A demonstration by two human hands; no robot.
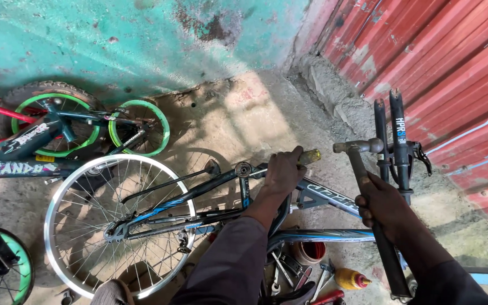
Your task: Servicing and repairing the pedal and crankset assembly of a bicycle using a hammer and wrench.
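A black and blue bicycle frame point(210, 189) lies upside down on the ground, its rear wheel point(117, 223) with a silver rim at the left. My left hand point(282, 172) grips a short yellowish punch or bolt point(310, 156) held against the frame near the bottom bracket point(244, 169). My right hand point(384, 203) holds a hammer by its dark handle. The metal hammer head point(360, 146) hovers just right of the punch's tip. The front fork point(393, 141) stands upright behind the hammer.
Other small bicycles with green rims point(57, 121) lie at the left against a teal wall. A red corrugated metal wall point(447, 62) runs along the right. Loose tools, a small tub point(310, 251) and a yellow bottle point(350, 279) lie below the frame.
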